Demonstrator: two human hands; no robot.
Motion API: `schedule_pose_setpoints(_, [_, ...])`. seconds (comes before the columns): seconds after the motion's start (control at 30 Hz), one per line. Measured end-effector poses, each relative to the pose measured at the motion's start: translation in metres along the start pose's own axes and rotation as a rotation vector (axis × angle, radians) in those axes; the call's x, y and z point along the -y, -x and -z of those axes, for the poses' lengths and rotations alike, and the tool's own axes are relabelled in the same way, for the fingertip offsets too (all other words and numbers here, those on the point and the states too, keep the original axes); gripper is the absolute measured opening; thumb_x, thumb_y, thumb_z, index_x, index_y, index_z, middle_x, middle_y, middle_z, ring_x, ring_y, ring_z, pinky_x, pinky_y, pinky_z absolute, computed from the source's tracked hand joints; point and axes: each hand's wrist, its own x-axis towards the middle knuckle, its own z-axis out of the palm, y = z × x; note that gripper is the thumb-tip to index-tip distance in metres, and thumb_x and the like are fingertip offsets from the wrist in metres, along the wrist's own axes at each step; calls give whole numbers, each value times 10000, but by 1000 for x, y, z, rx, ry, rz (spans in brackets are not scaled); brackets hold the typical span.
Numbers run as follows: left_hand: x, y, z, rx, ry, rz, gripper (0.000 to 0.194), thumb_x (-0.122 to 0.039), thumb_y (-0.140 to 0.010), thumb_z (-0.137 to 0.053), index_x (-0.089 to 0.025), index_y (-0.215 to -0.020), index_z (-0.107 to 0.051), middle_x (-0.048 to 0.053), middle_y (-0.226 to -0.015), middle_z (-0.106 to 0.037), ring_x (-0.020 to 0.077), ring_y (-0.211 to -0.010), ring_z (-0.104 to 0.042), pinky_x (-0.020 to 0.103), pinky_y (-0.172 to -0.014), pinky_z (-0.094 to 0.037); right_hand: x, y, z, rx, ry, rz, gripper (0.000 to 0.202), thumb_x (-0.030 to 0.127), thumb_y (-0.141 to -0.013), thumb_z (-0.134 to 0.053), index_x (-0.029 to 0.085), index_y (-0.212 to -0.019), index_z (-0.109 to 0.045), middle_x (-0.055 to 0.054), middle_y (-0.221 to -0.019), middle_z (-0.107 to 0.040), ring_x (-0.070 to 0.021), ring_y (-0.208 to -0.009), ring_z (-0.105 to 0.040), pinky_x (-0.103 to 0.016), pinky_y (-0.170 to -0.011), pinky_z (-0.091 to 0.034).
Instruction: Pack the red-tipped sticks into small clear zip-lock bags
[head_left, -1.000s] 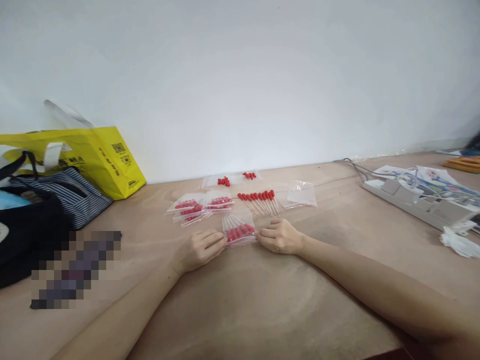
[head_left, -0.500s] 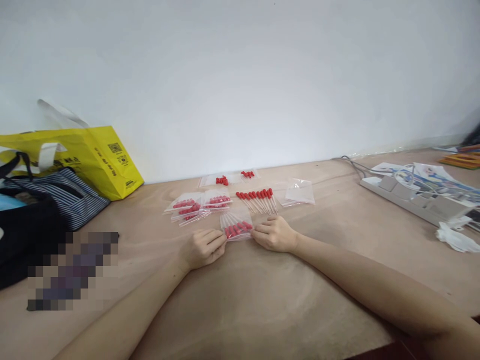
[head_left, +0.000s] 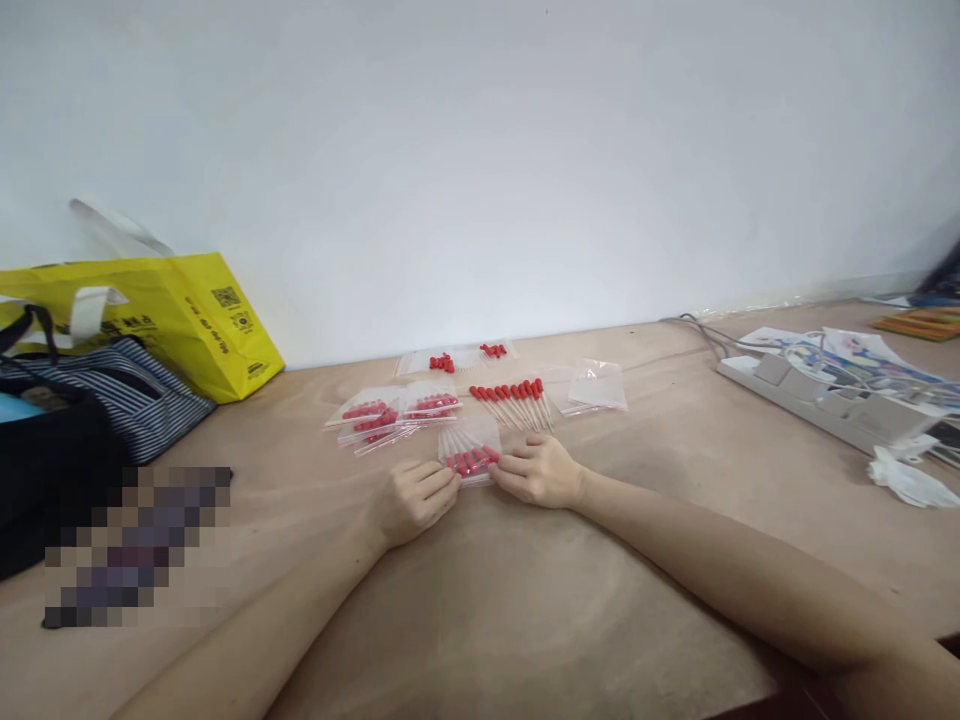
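A clear zip bag (head_left: 469, 440) lies flat on the table with several red-tipped sticks inside, their red ends toward me. My left hand (head_left: 421, 497) pinches the bag's near left corner, fingers closed. At its near right edge, my right hand (head_left: 541, 472) grips it with bent fingers. Just beyond my right hand, loose red-headed sticks (head_left: 514, 392) lie side by side in a row. Filled zip bags (head_left: 367, 415) overlap to the left of the row. Flat clear bags (head_left: 597, 386) without sticks rest to its right.
Against the wall lie more red-tipped sticks (head_left: 442, 363) on clear bags. A yellow bag (head_left: 225, 330) and a striped bag (head_left: 154, 385) stand at the left, with a pixelated dark object (head_left: 142, 550) nearer me. On the right sit a power strip (head_left: 795, 395) with cables and a crumpled tissue (head_left: 911, 478).
My two hands have come slightly closer together along the bag's near edge. My right hand has shifted left and covers more of the bag's corner. The view has moved slightly.
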Motion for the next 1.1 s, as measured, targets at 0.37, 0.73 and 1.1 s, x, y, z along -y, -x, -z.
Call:
schedule_pose_setpoints(0.37, [-8, -15, -7, -27, -8, 30, 137, -114, -828, -453, -137, -773, -577, 14, -662, -649, 141, -601, -611, 243, -492, -434, 3, -4, -8, -1, -53, 49, 200, 173, -833, -433, 166, -675, -555, 30, -609, -573, -72, -504, -416, -267, -498, -191])
schedule_pose_setpoints(0.73, [-6, -13, -7, -36, -63, -69, 140, -75, -827, -456, -126, -742, -555, 12, -606, -616, 126, -540, -577, 244, -502, -448, 4, -6, -5, 42, -68, 55, 211, 176, -848, -395, 156, -725, -565, 10, -648, -586, -69, -527, -431, -264, -494, -187])
schedule_pose_setpoints(1.1, [9, 10, 16, -7, -155, -76, 203, -41, -850, -367, -112, -888, -554, 53, -671, -630, 149, -586, -596, 259, -539, -475, 2, -1, -5, 15, -75, -53, 167, 151, -812, -403, 158, -745, -556, 30, -586, -565, -56, -477, -415, -257, -493, -215])
